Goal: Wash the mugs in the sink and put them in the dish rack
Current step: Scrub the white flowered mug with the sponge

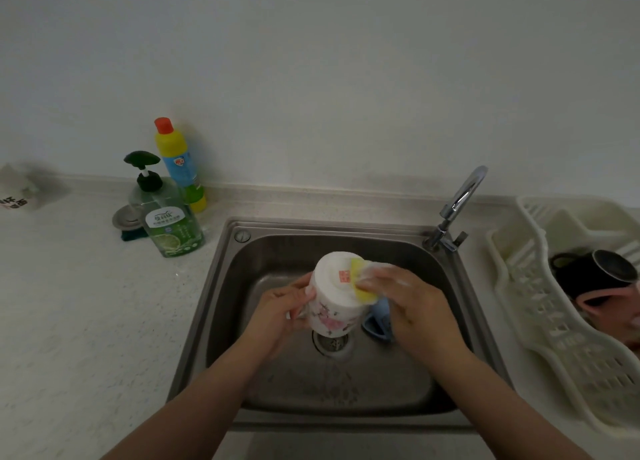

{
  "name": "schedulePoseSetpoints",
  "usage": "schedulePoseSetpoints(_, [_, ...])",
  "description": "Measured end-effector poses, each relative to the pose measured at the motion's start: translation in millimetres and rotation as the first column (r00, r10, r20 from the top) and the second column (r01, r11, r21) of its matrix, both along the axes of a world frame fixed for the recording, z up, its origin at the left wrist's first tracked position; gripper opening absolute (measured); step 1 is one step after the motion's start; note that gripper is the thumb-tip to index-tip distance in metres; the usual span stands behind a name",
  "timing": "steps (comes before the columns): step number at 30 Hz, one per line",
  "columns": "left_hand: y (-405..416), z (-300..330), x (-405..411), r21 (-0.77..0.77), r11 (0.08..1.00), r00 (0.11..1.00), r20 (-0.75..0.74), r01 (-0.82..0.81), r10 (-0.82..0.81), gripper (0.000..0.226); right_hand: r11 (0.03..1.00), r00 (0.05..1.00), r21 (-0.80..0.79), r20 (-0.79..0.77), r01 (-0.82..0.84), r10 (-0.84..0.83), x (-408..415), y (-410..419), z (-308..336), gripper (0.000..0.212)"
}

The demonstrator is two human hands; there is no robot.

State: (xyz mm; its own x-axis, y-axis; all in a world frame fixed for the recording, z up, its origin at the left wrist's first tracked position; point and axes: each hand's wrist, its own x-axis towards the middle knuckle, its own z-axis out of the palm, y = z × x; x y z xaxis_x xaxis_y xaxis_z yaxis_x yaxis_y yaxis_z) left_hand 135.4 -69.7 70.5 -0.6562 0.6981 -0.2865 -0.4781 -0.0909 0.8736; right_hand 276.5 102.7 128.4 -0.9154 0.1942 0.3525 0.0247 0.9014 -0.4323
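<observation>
Two bare forearms, uncovered from the lower frame edge up to the wrists; no sleeve cuff anywhere along them. Left hand (282, 312) bare, ungloved, no ring or watch to be seen. Right hand (412, 305) likewise bare, with patches of white soap foam over the knuckles and fingers (375, 276). Short, plain fingernails where any show. Nothing worn at either wrist.

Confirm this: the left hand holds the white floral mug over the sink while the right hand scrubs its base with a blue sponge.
Not quite. In the head view the sponge is yellow, not blue. The left hand does hold the white floral mug over the sink while the right hand scrubs its base.
</observation>
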Motion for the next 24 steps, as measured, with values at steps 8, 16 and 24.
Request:
schedulePoseSetpoints(8, [3,-3,-3,0.030,0.999,1.000,0.007,0.012,-0.012,0.040,0.995,0.996,0.051,0.021,-0.082,0.081,-12,-13,5,0.035])
schedulePoseSetpoints(16, [8,-7,-5,0.011,0.999,0.998,-0.045,0.042,-0.042,0.066,0.998,0.994,0.062,0.109,-0.013,0.006,-37,-16,7,0.044])
schedulePoseSetpoints(24, [12,-8,-3,-0.021,0.999,0.999,-0.025,0.038,-0.038,0.061,0.994,0.996,0.058,0.001,0.090,-0.090,-31,-6,-5,0.045])
